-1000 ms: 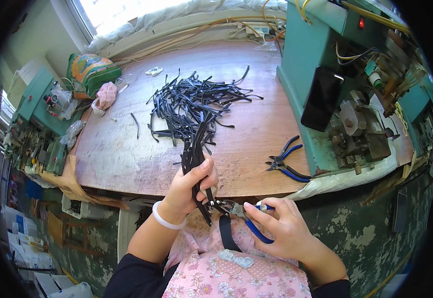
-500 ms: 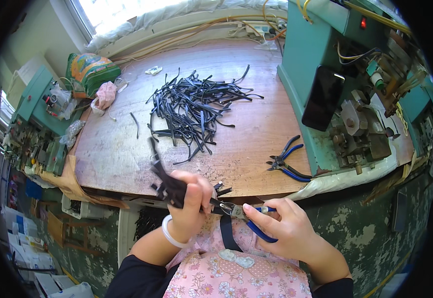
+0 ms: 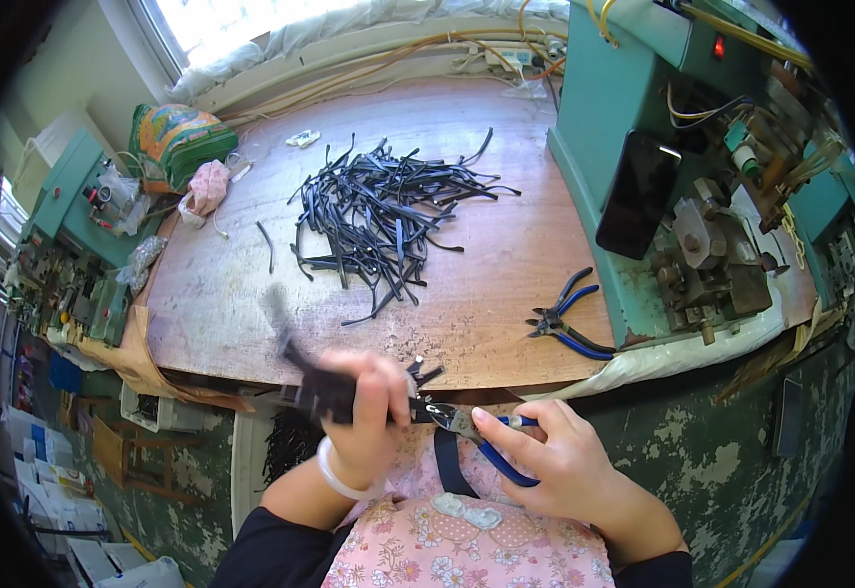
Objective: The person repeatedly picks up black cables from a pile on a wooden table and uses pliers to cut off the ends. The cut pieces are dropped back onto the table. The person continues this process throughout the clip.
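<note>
My left hand (image 3: 368, 407) is closed round a bunch of slim black eyeglass temples (image 3: 324, 394), their far ends smeared by motion. Several short ends stick out past its fingers on the right. In my right hand (image 3: 557, 453) are blue-handled cutting pliers (image 3: 464, 423). Their jaws meet the end of one temple beside my left fingers; whether they have cut it I cannot tell. Both hands are just off the table's front edge, above my lap. Beyond them a loose pile of black temples (image 3: 388, 211) lies on the table, with a single temple (image 3: 267, 247) apart on the left.
A second pair of blue-handled pliers (image 3: 566, 318) lies at the table's right. Behind it stands a green machine (image 3: 599, 118) with a black phone (image 3: 638, 194) against it. A green bag (image 3: 177, 147) and pink bundle (image 3: 206, 191) sit at the back left, near another green machine (image 3: 79, 211).
The bunch in my left hand has swung lower and to the left, and that hand has turned a little. The pliers have shifted slightly left, staying at the temple end.
</note>
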Available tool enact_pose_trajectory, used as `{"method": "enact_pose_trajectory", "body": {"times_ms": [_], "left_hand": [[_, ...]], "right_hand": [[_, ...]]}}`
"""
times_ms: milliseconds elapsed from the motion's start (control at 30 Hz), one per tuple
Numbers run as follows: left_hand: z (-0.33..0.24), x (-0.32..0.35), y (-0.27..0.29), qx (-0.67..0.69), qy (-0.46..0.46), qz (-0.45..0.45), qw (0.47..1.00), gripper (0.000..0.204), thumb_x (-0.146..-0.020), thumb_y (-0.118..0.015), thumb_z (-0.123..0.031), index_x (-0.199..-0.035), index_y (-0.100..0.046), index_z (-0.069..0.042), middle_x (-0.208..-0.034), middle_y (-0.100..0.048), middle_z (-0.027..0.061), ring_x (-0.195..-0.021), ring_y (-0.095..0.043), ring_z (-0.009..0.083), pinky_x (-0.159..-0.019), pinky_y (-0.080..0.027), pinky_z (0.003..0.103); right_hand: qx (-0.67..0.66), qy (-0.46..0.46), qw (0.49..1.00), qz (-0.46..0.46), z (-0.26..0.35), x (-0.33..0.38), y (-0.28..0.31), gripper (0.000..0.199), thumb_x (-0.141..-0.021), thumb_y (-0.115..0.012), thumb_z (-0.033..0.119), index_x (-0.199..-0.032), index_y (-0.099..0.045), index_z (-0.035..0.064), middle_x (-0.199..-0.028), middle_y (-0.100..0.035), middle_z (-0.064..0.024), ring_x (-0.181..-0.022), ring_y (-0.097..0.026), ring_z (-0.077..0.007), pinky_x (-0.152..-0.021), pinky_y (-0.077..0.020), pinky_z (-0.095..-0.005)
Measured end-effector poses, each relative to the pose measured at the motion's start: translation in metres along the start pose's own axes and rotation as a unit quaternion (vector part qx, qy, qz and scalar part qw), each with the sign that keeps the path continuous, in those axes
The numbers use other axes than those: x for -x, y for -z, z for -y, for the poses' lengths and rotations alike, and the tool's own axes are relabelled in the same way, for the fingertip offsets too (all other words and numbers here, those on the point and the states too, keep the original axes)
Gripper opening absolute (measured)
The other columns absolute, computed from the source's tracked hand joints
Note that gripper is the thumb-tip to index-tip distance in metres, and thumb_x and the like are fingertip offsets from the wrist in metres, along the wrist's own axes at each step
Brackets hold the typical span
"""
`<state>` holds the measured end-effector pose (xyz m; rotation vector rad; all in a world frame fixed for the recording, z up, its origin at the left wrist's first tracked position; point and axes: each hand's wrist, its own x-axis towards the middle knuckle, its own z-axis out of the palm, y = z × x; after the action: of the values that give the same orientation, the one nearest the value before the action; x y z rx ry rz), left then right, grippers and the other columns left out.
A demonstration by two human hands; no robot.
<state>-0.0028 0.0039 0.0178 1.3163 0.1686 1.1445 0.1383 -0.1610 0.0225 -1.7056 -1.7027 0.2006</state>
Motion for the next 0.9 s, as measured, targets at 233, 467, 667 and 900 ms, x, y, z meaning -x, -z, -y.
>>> {"method": "enact_pose_trajectory", "body": {"times_ms": [233,467,667,900], "left_hand": [[0.033,-0.069,0.056,-0.287,0.085,0.084,0.950,0.013,-0.094,-0.066,-0.014,-0.100,-0.058,-0.004,-0.095,-0.066,0.0105,-0.084,-0.067,0.0182,-0.073,-0.055,0.033],[0.111,-0.149,0.108,-0.707,-0.109,0.394,0.577,0.043,-0.074,-0.074,-0.011,-0.115,-0.061,-0.012,-0.120,-0.061,0.0019,-0.083,-0.068,0.0272,-0.068,-0.054,0.039],[0.129,-0.117,0.076,-0.666,-0.230,0.350,0.618,0.019,-0.076,-0.063,-0.009,-0.095,-0.060,-0.008,-0.085,-0.059,0.0050,-0.073,-0.065,0.0213,-0.065,-0.052,0.034],[0.076,-0.105,0.039,-0.274,0.163,0.080,0.944,0.031,-0.095,-0.068,-0.033,-0.100,-0.060,-0.004,-0.073,-0.059,-0.0002,-0.057,-0.058,0.0125,-0.055,-0.046,0.025]], "right_hand": [[-0.022,-0.023,0.999,-0.024,-0.005,0.005,-0.004,0.066,-0.072,-0.079,0.020,-0.135,-0.060,0.0198,-0.103,-0.054,-0.0120,-0.087,-0.058,-0.0286,-0.077,-0.0493,-0.0377],[-0.023,-0.006,1.000,-0.005,-0.002,0.007,-0.003,0.068,-0.070,-0.078,0.020,-0.136,-0.059,0.0191,-0.106,-0.055,-0.0126,-0.089,-0.058,-0.0296,-0.079,-0.0488,-0.0385],[-0.033,-0.011,0.999,0.001,-0.011,0.009,-0.005,0.070,-0.069,-0.078,0.020,-0.136,-0.059,0.0177,-0.106,-0.055,-0.0136,-0.091,-0.058,-0.0297,-0.081,-0.0485,-0.0389],[-0.037,-0.024,0.999,0.015,-0.013,0.008,0.000,0.068,-0.071,-0.078,0.020,-0.135,-0.059,0.0159,-0.108,-0.054,-0.0137,-0.093,-0.057,-0.0304,-0.083,-0.0478,-0.0394]]}}
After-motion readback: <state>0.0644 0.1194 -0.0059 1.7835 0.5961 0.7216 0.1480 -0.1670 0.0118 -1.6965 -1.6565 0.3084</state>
